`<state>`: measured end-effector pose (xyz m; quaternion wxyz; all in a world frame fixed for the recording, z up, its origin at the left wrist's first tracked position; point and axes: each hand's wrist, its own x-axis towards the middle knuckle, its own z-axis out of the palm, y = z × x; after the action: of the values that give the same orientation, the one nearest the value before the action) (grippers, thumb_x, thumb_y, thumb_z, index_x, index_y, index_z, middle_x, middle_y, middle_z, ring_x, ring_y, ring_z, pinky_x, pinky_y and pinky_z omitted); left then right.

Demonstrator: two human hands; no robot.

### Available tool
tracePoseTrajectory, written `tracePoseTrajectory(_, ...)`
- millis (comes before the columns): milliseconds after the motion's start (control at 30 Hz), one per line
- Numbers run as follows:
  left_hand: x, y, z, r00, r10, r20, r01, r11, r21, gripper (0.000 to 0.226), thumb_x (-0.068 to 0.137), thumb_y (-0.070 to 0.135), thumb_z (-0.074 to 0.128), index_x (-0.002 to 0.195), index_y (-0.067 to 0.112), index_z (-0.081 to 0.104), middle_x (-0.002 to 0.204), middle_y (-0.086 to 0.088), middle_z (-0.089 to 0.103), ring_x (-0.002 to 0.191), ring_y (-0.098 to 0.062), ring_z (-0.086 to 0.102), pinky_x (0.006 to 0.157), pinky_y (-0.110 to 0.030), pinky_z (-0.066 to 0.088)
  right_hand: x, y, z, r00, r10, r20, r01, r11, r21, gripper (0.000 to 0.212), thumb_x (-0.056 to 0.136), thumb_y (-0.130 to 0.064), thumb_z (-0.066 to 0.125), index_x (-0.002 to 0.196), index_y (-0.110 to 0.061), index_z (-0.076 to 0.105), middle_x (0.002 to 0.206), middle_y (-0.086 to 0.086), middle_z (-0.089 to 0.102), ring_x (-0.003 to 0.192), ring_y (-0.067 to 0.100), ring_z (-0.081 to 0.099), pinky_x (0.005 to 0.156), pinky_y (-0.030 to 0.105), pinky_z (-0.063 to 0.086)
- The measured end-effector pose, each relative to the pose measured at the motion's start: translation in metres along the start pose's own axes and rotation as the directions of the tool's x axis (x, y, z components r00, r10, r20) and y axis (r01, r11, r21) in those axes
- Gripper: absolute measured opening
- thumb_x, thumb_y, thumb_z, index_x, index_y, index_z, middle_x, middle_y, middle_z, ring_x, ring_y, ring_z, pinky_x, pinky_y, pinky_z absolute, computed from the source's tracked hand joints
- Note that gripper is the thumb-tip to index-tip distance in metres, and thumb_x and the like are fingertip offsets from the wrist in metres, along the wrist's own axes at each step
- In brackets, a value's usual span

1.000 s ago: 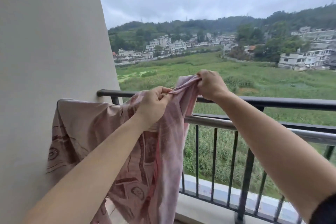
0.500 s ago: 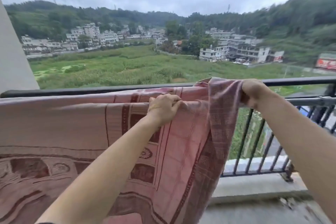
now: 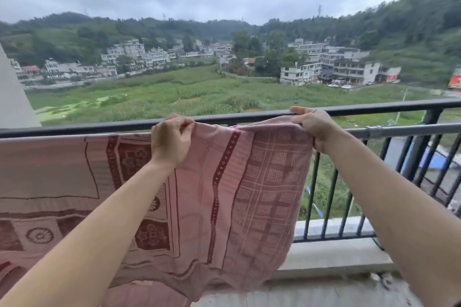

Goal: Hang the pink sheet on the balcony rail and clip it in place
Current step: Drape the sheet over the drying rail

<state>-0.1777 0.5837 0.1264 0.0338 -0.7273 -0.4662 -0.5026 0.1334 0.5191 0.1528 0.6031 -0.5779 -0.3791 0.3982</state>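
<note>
Fields (image 3: 187, 97) beyond balcony rail (image 3: 361, 107); left grip (image 3: 171, 142) and right grip (image 3: 314, 127) clutch pink sheet (image 3: 237, 194).

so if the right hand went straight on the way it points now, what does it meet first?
Likely the dark top rail: the right hand, gripping the pink sheet by its edge, points forward with its thumb right at that rail. Depth is unclear; past it, only open air.

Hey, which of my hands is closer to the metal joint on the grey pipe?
Right. The right hand grips the pink sheet at its end, just left of the joint; the left hand pinches the sheet much farther left along the pipe.
</note>
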Motion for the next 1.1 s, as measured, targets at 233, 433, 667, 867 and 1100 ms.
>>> tracePoseTrajectory(233,-0.022,0.05,0.028,0.998,0.02,-0.06,-0.02,1.0,0.014,0.01,0.087,0.008,0.068,0.085,0.013,0.077,0.084,0.004,0.068,0.079,-0.016,0.063,0.074,-0.031,0.052,0.019,0.007,-0.036,0.991,0.016,0.135,-0.019,1.0,0.016,0.043,0.095,0.011,0.05,0.135,-0.007,0.051,0.11,0.026,0.068,0.071,0.027,0.07,0.062,0.033,0.061)
tracePoseTrajectory(433,-0.031,0.076,0.045,0.993,0.108,0.037,-0.107,0.994,-0.02,0.011,0.085,0.007,0.07,0.078,0.012,0.077,0.078,0.007,0.068,0.074,-0.011,0.063,0.07,-0.033,0.056,0.034,0.006,-0.024,0.99,-0.005,0.137,-0.01,0.994,0.107,0.041,0.094,0.012,0.049,0.132,-0.003,0.054,0.117,0.025,0.065,0.065,0.022,0.066,0.056,0.029,0.058)
tracePoseTrajectory(667,-0.019,0.117,0.092,0.988,0.146,0.044,-0.136,0.974,-0.18,0.011,0.086,0.013,0.069,0.079,0.017,0.077,0.078,0.005,0.069,0.076,-0.015,0.064,0.074,-0.042,0.054,0.03,0.001,-0.041,0.997,-0.023,0.072,0.005,0.973,0.232,0.037,0.094,0.013,0.049,0.126,-0.005,0.057,0.109,0.018,0.067,0.051,0.016,0.066,0.049,0.027,0.059)
tracePoseTrajectory(867,-0.009,0.133,0.113,0.969,0.223,0.107,-0.189,0.947,-0.261,0.01,0.087,0.011,0.068,0.083,0.013,0.077,0.079,0.002,0.069,0.076,-0.016,0.063,0.073,-0.037,0.054,0.039,-0.007,-0.077,0.994,-0.068,-0.084,0.077,0.99,0.115,0.034,0.098,0.008,0.046,0.129,-0.002,0.058,0.101,0.015,0.072,0.056,0.018,0.068,0.053,0.029,0.061)
tracePoseTrajectory(1100,0.061,0.094,0.102,0.85,0.101,0.517,0.003,0.98,-0.197,0.043,0.096,0.046,0.054,0.102,0.008,0.074,0.102,-0.011,0.073,0.089,-0.027,0.067,0.084,-0.034,0.053,0.033,0.008,-0.092,0.928,-0.352,-0.125,0.218,0.782,-0.584,0.042,0.082,-0.021,0.081,0.121,-0.015,0.069,0.103,0.003,0.074,0.092,0.015,0.07,0.08,0.024,0.055)
